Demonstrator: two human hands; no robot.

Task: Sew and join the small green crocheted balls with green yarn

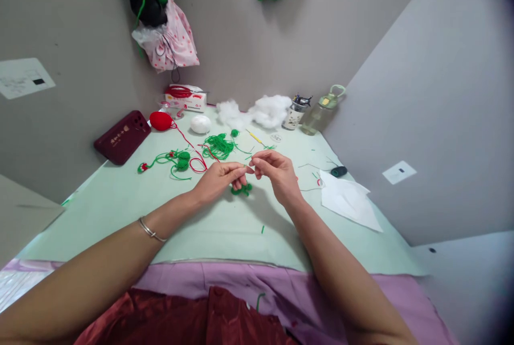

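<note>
My left hand [225, 178] is closed in a pinch, with a bit of green yarn [245, 166] at its fingertips. Close beside it, my right hand [277, 171] pinches thumb against fingers; what it grips is too small to make out. Just below the left fingers is a green crocheted piece [241, 189], partly hidden by them. Beyond the hands lie a loose tangle of green yarn [219, 146], a small green ball [235, 133] and a yellow-handled crochet hook [254, 136]. Left of these, green crocheted pieces [183, 161] with red-and-white parts rest on the table.
On the pale table [193, 232] are a red yarn ball [161, 120], white ball [200, 124], stuffing [270, 111], pen cup [294, 116], bottle [319, 114], dark spool [339, 171], white paper [349, 200] and a maroon phone [122, 137]. Yarn bags [172, 39] hang behind.
</note>
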